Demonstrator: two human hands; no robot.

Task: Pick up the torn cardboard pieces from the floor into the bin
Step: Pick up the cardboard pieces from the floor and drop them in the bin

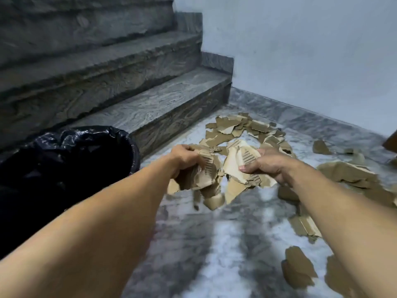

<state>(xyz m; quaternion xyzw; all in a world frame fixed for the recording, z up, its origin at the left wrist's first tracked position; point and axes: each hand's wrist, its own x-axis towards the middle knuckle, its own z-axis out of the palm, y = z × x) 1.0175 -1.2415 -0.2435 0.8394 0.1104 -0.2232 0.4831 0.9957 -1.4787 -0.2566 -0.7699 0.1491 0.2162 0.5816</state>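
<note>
The torn cardboard pieces point(240, 134) are brown corrugated scraps, ragged at the edges, with the fluting exposed where the facing has peeled. Most lie scattered on the floor point(214, 254) ahead of me and to my right; two bunches are off the floor in my hands. I judge the material light and dry, stiff along the flutes but quick to fold or tear across them. Loose scraps will slide over one another, so a bunch is best gripped across its stacked middle, not by a frayed corner.

My left hand point(185, 157) is curled round a crumpled bunch point(202, 175), fingers closed over the top; several flaps hang below the grip and look liable to drop. My right hand point(265, 165) pinches a broader, flatter bunch point(238, 166), thumb on top and fingers beneath. The two bunches touch or nearly touch between my hands; I cannot tell which.

The bin point(64, 160), lined with a black bag, stands to my left, its mouth open, just beside the lowest step of the stone stairs point(129, 87). A pale wall point(311, 61) bounds the corner beyond the scraps.
</note>
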